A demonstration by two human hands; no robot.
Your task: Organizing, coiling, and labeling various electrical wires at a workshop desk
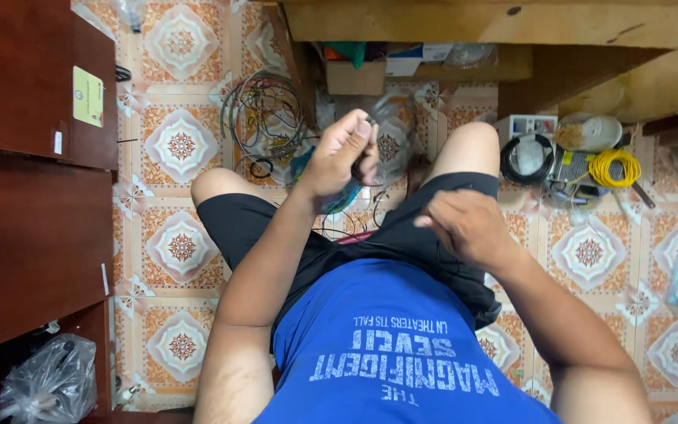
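Left hand (340, 153) pinching clear plastic bag (392, 129); right hand (464, 228) on shorts (402, 235).

We find open tiled floor (178, 247) at left between the dark wooden cabinet (33, 196) and our knees. Far ahead, tangled wires (264, 118) and a cardboard box (355, 77) block reach. At right, cable coils (614, 166) crowd the floor under the wooden bench (496, 22).
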